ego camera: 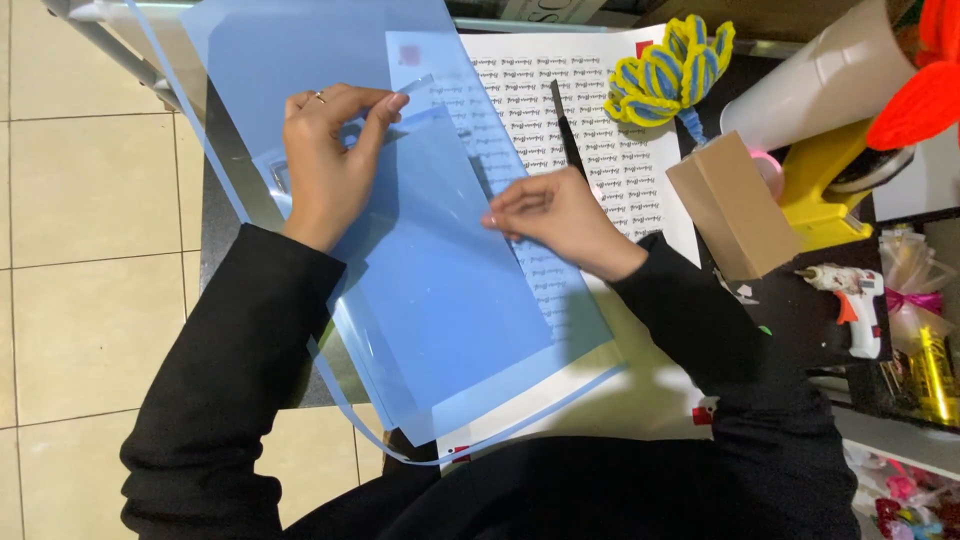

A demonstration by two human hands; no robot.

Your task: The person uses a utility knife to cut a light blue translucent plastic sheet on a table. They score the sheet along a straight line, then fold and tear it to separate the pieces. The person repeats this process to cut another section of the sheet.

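Our left hand [325, 165] had its fingers [385, 105] pinched on the upper corner of a smooth, translucent blue plastic sheet [440, 300]. Our right hand [560, 220] curled its fingers [505, 210] closed on the sheet's right edge. The sheet lay flat over a white paper sheet printed in rows [600, 140] on the dark worktop [790, 310], near a fuzzy yellow-and-blue pipe-cleaner flower [670, 70] and a brown cardboard box [735, 205].

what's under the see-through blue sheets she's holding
Under the blue sheets lies a white printed sheet, its rows of repeated labels showing through. The left hand and right hand cover parts.
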